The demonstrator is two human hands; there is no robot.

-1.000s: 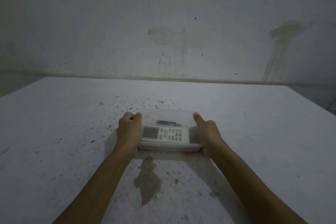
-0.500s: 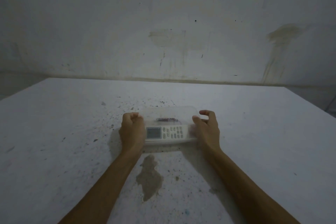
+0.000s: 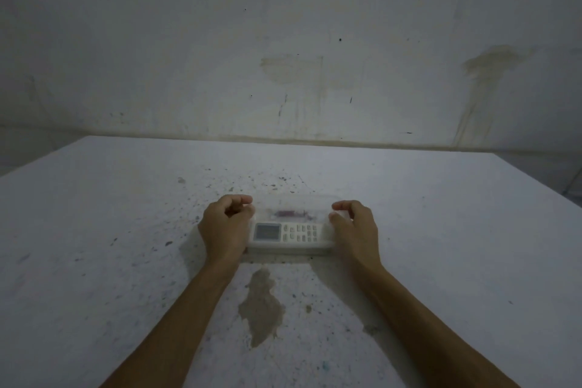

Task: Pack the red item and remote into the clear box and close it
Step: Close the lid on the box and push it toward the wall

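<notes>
A clear box [image 3: 296,202] rests on the white table, its lid lying flat over it. Inside, a white remote [image 3: 288,232] with a grey screen lies along the near side, and a thin red item [image 3: 291,213] lies behind it. My left hand [image 3: 225,227] sits against the box's left end with fingers curled toward the thumb. My right hand [image 3: 354,227] sits against the right end, thumb on the lid's edge, fingers curled above it. Both hands hide the box's ends, so how firmly they hold it is unclear.
The white table [image 3: 441,246] is speckled with dark marks and has a grey-brown worn patch [image 3: 261,305] just in front of the box. A stained wall [image 3: 289,41] rises behind the table's far edge.
Both hands loosened: the left fist opened slightly and the right hand's fingers lifted off and curled above the lid. The box sits a little farther from me than a second ago.
</notes>
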